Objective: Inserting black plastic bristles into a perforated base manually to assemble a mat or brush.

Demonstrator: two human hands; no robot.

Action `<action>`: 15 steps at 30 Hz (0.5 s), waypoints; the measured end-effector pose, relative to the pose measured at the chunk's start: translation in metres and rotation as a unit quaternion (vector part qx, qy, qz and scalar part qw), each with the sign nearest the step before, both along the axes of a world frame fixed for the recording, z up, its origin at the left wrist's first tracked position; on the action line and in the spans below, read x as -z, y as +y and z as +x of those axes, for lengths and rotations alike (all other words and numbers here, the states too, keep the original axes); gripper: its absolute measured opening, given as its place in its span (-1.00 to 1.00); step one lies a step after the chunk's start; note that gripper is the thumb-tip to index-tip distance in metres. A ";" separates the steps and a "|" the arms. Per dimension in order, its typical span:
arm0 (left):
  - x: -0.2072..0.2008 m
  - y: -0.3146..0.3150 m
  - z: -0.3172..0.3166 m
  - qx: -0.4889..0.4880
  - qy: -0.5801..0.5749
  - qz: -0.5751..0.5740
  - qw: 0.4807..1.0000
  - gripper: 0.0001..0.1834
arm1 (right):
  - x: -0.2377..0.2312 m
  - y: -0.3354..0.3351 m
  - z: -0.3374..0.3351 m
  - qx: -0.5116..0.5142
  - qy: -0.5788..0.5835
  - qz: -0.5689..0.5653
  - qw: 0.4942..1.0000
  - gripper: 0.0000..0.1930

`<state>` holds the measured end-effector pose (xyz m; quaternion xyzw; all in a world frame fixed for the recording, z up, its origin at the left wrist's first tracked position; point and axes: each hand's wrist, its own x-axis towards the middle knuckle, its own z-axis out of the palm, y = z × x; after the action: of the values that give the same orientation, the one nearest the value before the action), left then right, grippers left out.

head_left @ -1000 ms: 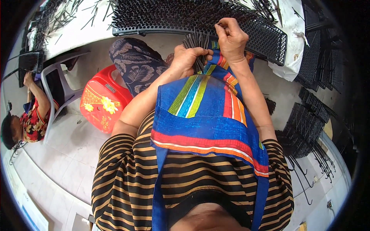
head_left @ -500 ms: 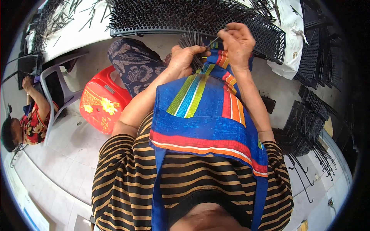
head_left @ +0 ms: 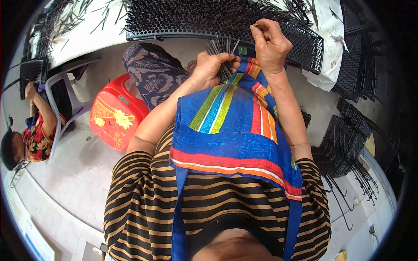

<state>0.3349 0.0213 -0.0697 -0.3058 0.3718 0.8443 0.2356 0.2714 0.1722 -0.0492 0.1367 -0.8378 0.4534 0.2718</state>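
My left hand (head_left: 215,66) is closed round a bundle of thin dark grey sticks (head_left: 221,47), held upright just in front of the near edge of a black perforated tray (head_left: 307,52). One stick leans out to the right of the bundle. My right hand (head_left: 272,47) is raised over the right part of the tray, thumb and fingertips pinched together. Anything between those fingertips is too small to make out against the dark background. Short dark pieces (head_left: 187,19) stand packed in the tray's holes; its right end shows bare holes.
Loose dark sticks (head_left: 102,19) lie on the white-covered table (head_left: 93,41). A red stool (head_left: 116,114) stands to my left. Further left, a person (head_left: 37,135) sits by a light purple chair (head_left: 65,93). Black racks (head_left: 344,139) and hooks stand on the right.
My right hand has moved up and away from the bundle to over the tray; the stick seen in its fingers earlier is no longer discernible. My left hand stays in about the same place.
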 end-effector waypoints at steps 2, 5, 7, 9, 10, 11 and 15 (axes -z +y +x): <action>0.000 0.000 -0.001 -0.001 -0.008 0.003 1.000 -0.88 | -0.004 0.000 0.000 0.000 -0.003 0.009 1.000 -0.84; 0.002 0.000 -0.001 0.001 -0.014 0.025 1.000 -0.87 | -0.004 -0.001 0.000 -0.003 -0.005 0.001 1.000 -0.83; 0.002 -0.001 0.000 0.020 -0.012 0.024 0.999 -0.84 | -0.004 0.000 0.000 -0.006 -0.006 0.021 1.000 -0.85; -0.001 -0.001 -0.001 0.040 -0.010 0.024 0.999 -0.79 | 0.001 0.003 0.000 -0.008 -0.008 0.042 0.999 -0.86; -0.002 -0.001 -0.001 0.043 -0.019 0.029 0.998 -0.80 | 0.006 0.003 -0.001 -0.018 0.009 0.078 0.997 -0.86; -0.002 -0.001 -0.002 0.047 -0.027 0.034 0.998 -0.81 | 0.010 0.004 -0.001 -0.028 0.026 0.115 0.993 -0.87; -0.002 -0.002 0.001 0.000 -0.024 0.055 0.998 -0.86 | 0.000 0.000 0.018 -0.026 -0.042 0.057 0.997 -0.86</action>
<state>0.3354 0.0190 -0.0672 -0.3119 0.3189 0.8561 0.2612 0.2889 0.1717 -0.0491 0.1547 -0.8689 0.4176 0.2162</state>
